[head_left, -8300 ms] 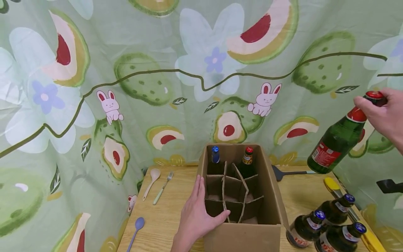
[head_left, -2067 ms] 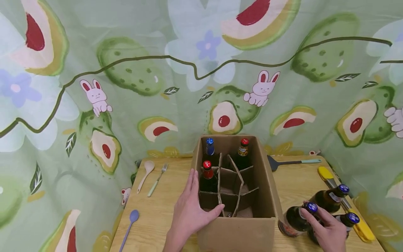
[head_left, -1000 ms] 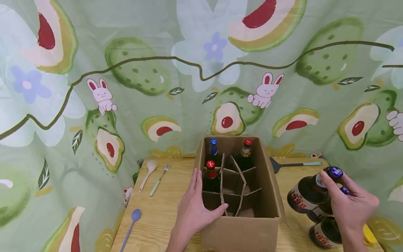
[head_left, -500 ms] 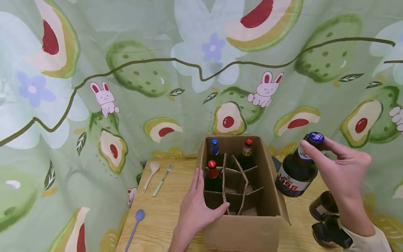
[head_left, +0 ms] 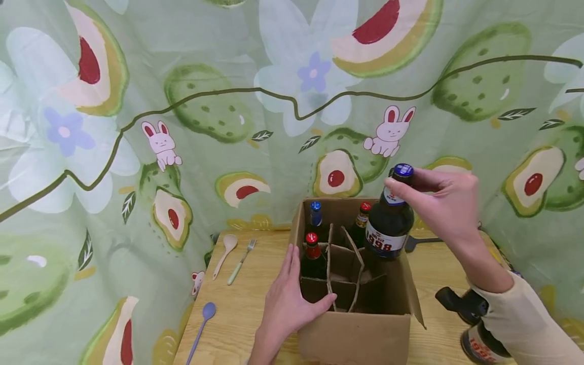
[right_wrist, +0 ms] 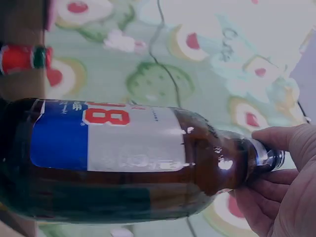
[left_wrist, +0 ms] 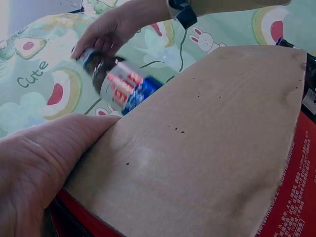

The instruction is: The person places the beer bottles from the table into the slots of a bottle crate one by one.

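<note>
My right hand [head_left: 449,203] pinches a brown beer bottle [head_left: 388,223] by its neck, just below the blue cap. The bottle has a white "1998" label and hangs tilted over the right side of an open cardboard box [head_left: 353,337]. At the box's near left corner, my left hand [head_left: 292,304] grips with the thumb over the front rim and the fingers along the left wall. Inside the divided box stand a blue-capped bottle [head_left: 316,215], a red-capped bottle [head_left: 313,253] in front of it, and another red-capped bottle [head_left: 360,225] at the back right.
A brown bottle [head_left: 483,344] stands right of the box; the right arm partly hides that area. A dark spatula [head_left: 412,242] lies behind it. On the left are a white spoon [head_left: 229,243], a fork [head_left: 242,263] and a blue spoon [head_left: 207,312]. A patterned curtain hangs behind.
A green bottle earlier in the right hand now stands in the box's left column. The right hand then took the "1998" bottle and carried it up and left over the box. The left hand stays put.
</note>
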Action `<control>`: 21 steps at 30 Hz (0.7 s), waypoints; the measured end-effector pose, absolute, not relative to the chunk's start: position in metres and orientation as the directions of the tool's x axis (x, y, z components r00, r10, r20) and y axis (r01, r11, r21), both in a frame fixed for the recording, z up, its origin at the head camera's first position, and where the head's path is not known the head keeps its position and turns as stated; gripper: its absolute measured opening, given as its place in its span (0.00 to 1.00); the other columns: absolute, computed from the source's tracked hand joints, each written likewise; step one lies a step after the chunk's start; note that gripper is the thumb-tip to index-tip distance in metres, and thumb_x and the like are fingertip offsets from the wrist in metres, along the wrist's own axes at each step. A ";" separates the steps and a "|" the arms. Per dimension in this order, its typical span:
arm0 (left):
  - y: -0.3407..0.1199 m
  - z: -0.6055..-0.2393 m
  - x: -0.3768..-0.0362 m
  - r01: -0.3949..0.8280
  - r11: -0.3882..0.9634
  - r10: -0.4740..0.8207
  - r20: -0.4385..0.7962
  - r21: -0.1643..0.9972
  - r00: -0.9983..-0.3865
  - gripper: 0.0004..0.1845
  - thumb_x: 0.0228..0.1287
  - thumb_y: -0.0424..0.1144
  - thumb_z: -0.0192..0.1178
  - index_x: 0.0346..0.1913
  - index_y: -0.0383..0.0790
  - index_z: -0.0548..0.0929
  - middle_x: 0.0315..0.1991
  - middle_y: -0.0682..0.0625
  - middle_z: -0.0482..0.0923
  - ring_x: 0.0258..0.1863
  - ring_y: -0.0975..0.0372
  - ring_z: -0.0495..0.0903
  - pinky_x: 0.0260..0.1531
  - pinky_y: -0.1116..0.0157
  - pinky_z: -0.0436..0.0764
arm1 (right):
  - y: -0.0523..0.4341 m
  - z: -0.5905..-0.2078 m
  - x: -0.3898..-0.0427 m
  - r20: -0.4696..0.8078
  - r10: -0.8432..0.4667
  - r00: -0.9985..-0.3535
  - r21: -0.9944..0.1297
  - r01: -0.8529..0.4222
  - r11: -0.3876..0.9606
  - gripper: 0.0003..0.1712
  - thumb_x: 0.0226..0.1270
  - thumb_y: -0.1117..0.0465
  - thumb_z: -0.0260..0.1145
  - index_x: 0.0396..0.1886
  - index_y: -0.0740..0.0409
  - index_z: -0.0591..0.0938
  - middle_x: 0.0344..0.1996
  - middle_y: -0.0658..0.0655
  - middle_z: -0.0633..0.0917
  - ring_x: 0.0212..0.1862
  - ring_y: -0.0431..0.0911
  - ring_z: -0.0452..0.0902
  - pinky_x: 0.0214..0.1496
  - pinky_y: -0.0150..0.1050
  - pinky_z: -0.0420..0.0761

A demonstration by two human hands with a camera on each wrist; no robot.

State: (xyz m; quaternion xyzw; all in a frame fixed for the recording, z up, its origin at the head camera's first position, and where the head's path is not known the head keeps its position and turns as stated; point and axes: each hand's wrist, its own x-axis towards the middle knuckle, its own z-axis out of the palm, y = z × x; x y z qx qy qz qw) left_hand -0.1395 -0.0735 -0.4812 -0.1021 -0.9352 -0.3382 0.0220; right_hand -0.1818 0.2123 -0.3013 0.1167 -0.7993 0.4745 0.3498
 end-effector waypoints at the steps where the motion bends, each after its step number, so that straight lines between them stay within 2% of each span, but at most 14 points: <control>1: -0.074 -0.481 -0.140 0.208 0.748 0.177 0.113 0.630 -0.978 0.69 0.49 0.81 0.65 0.86 0.49 0.48 0.86 0.54 0.41 0.74 0.42 0.69 0.59 0.38 0.77 | 0.208 -0.303 -0.185 0.658 0.120 -0.744 -0.675 -0.511 0.532 0.10 0.54 0.63 0.84 0.37 0.57 0.95 0.28 0.42 0.91 0.27 0.31 0.86 0.27 0.25 0.76; 6: -0.074 -0.479 -0.140 0.208 0.751 0.177 0.113 0.627 -0.978 0.70 0.48 0.83 0.63 0.86 0.49 0.48 0.86 0.55 0.41 0.74 0.42 0.68 0.61 0.38 0.76 | 0.190 -0.319 -0.198 0.571 0.001 -0.821 -0.684 -0.475 0.555 0.09 0.58 0.56 0.83 0.37 0.54 0.95 0.24 0.52 0.91 0.22 0.36 0.81 0.21 0.29 0.72; 11: -0.072 -0.481 -0.141 0.208 0.749 0.183 0.106 0.629 -0.977 0.70 0.47 0.85 0.61 0.86 0.50 0.47 0.86 0.54 0.42 0.74 0.42 0.68 0.61 0.38 0.76 | 0.183 -0.339 -0.210 0.523 -0.107 -0.846 -0.681 -0.490 0.544 0.08 0.60 0.53 0.82 0.32 0.53 0.95 0.20 0.47 0.89 0.19 0.43 0.79 0.18 0.33 0.68; 16: -0.073 -0.481 -0.141 0.207 0.751 0.181 0.106 0.627 -0.978 0.70 0.48 0.84 0.62 0.86 0.50 0.47 0.86 0.52 0.42 0.74 0.43 0.68 0.61 0.38 0.76 | 0.177 -0.359 -0.221 0.493 -0.178 -0.851 -0.656 -0.498 0.566 0.09 0.59 0.53 0.83 0.29 0.53 0.94 0.20 0.44 0.89 0.17 0.41 0.77 0.16 0.33 0.66; 21: -0.074 -0.480 -0.140 0.198 0.753 0.177 0.098 0.627 -0.979 0.70 0.48 0.83 0.63 0.86 0.50 0.46 0.86 0.56 0.40 0.75 0.43 0.67 0.62 0.37 0.75 | 0.176 -0.370 -0.224 0.438 -0.202 -0.876 -0.651 -0.465 0.601 0.10 0.57 0.52 0.84 0.28 0.53 0.94 0.21 0.45 0.89 0.16 0.41 0.75 0.15 0.34 0.63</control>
